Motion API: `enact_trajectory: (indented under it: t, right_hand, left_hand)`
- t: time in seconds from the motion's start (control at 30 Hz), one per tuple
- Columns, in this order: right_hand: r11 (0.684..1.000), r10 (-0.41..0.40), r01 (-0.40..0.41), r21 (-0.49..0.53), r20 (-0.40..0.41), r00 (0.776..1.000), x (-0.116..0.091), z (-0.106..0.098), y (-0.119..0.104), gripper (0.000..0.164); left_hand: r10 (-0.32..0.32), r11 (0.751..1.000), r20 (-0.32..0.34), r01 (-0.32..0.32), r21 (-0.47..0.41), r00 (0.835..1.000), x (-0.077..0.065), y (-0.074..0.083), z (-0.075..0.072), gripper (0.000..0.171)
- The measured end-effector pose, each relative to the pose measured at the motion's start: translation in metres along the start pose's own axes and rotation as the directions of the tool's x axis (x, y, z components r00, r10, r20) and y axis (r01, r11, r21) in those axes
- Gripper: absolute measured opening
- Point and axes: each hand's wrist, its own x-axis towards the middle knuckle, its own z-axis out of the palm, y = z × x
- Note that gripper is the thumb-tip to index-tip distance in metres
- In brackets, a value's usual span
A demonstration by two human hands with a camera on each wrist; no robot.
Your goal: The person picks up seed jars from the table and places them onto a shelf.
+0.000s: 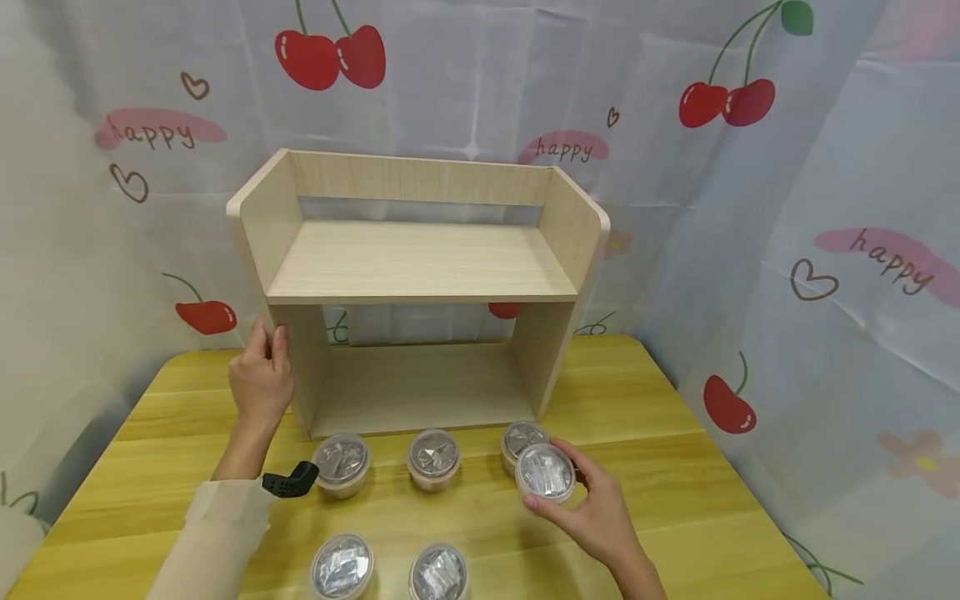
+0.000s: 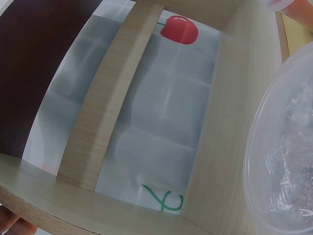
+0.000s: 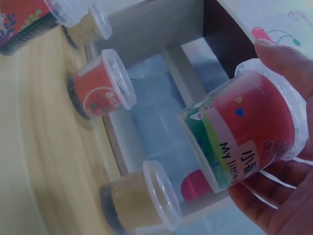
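Observation:
A pale wooden two-level shelf (image 1: 420, 258) stands on the table. My left hand (image 1: 262, 375) is at its left side panel, fingers curled against the front edge. Only a few fingers (image 2: 17, 225) show past that panel in the left wrist view. My right hand (image 1: 600, 508) grips a round lidded tub (image 1: 546, 472) between thumb and fingers, in front of the shelf's right end. Up close, this tub (image 3: 244, 127) has a red and green printed label with "My little" on it. Behind it, partly covered in the head view, stands another lidded tub (image 1: 523, 435).
Two more tubs, a left one (image 1: 342, 458) and a middle one (image 1: 433, 457), stand along the shelf's front. Nearer me are another two, one left (image 1: 342, 567) and one right (image 1: 439, 573). A cherry-printed curtain (image 1: 450, 92) hangs behind the yellow wood-grain table (image 1: 660, 467).

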Motion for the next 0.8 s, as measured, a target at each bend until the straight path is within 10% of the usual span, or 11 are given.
enact_trajectory:
  t: [0.8]
  right_hand:
    - [0.982,-0.146,0.156,0.103,-0.102,0.984,0.029,-0.001,-0.016,0.06]
  left_hand:
    - [-0.003,1.0,0.006,0.003,-0.01,1.0,0.0,0.003,-0.003,0.022]
